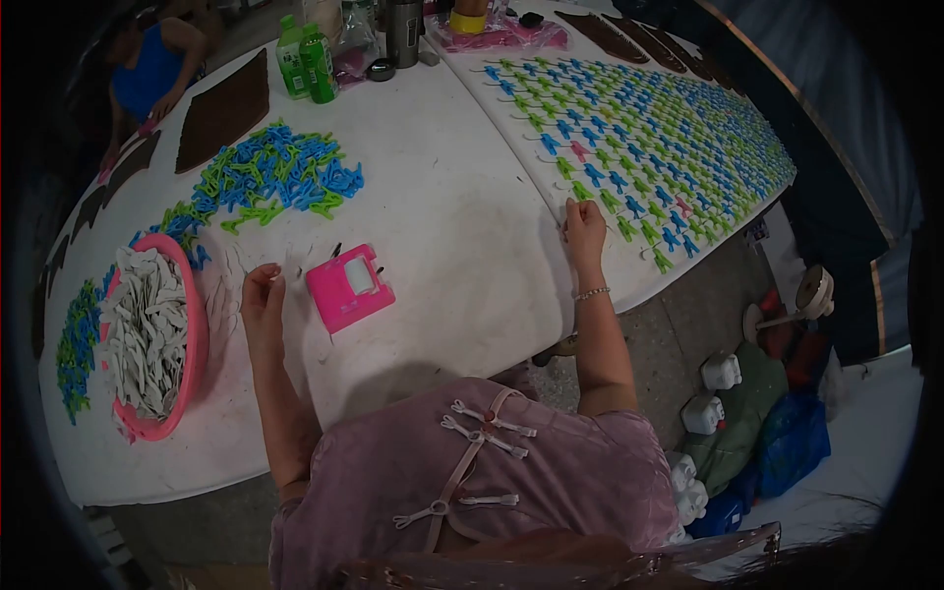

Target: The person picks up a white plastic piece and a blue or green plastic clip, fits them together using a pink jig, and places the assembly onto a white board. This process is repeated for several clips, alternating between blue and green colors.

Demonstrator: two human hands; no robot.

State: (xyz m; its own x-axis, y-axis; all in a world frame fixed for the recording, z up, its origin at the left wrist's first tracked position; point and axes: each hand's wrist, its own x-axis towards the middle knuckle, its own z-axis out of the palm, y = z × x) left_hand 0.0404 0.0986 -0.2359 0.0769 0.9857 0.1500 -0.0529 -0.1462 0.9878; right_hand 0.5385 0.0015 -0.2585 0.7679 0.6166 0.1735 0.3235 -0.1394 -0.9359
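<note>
My right hand (587,232) is pinched at the near left edge of the laid-out blue and green plastic clips (639,157), fingertips right at a green clip (581,193). What it pinches is too small to make out. My left hand (263,300) is also closed, thumb against fingers, above the white table (452,265); I see only a hint of something thin at its fingertips. Just right of it sits a bright pink tape dispenser (344,300) with a white roll. Thin wire-like pieces (234,264) lie beside the left hand.
Left of me stands a pink basket (200,344) full of grey-white pieces. Behind it spreads a heap of blue and green clips (280,172). Green bottles (317,64) and a dark tumbler (403,34) stand farther back. A person in blue (149,74) is at the far left.
</note>
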